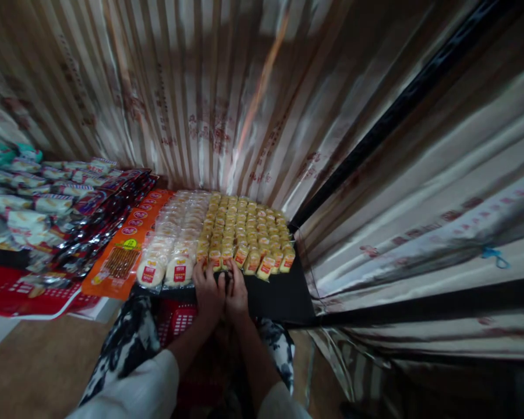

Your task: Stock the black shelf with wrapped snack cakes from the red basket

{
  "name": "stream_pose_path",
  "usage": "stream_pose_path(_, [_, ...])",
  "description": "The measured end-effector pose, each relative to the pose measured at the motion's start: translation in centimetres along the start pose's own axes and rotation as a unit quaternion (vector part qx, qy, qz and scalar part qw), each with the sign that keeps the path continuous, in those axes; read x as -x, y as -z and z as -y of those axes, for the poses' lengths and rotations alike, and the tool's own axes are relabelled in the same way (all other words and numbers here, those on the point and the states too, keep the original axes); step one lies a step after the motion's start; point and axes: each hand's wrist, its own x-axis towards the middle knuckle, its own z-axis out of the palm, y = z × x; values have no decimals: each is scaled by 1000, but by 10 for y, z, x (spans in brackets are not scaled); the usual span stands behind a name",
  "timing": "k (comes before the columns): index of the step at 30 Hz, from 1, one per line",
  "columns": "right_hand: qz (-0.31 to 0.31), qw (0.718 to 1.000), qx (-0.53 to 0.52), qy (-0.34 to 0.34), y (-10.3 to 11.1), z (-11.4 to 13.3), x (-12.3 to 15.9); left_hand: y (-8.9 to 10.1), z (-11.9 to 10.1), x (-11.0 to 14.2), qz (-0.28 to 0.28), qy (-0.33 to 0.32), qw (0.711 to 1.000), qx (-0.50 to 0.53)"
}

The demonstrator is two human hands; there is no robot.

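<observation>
Yellow packs (240, 224) being touched by left hand (208, 291) and right hand (237, 294) near table's (279, 297) front edge; light touch needed, pinch can't be made out tbh.

A: Specify the enclosure
B: The back wall (179, 87) consisted of pale, ribbed sheeting with near-vertical folds and small reddish printed characters. The side wall (436, 192), to the right, was of similar folded sheeting, with larger print
A: Which members crossed the sheeting?
B: A dark diagonal bar (397, 110) rose from the corner towards the upper right. A lower dark band (419, 302) crossed the side wall. A blue tie (498, 256) was located between them
A: Furniture and floor?
B: A black tabletop (283, 299) stood against the back wall. The floor (30, 369) was brown
A: Lighting condition?
B: Dim; pale sheen marked the folds, an orange streak (262, 81) crossed the back wall, and the lower right was in deep shadow
</observation>
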Motion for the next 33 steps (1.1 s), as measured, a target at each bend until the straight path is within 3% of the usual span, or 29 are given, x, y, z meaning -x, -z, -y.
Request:
stream_pose_path(5, [18,996,-77,-52,4,-1,-1,-12,-4,1,-64,-2,996,-68])
stream_pose_path(12, [17,990,-94,-99,10,-2,-4,-22,-11,0,-99,6,986,-136])
stream_pose_path(19, [-41,997,-50,-52,11,-1,2,-28,-9,1,-107,-6,984,-144])
stream_pose_path(23, [-66,995,-39,-67,12,5,2,-27,-8,0,-116,-8,984,-138])
stream_pose_path(29, [-55,996,-4,-65,10,1,2,-26,-13,-3,-117,11,983,-140])
stream_pose_path(33, [-118,992,40,-4,12,2,6,-29,-11,-2,-119,20,981,-152])
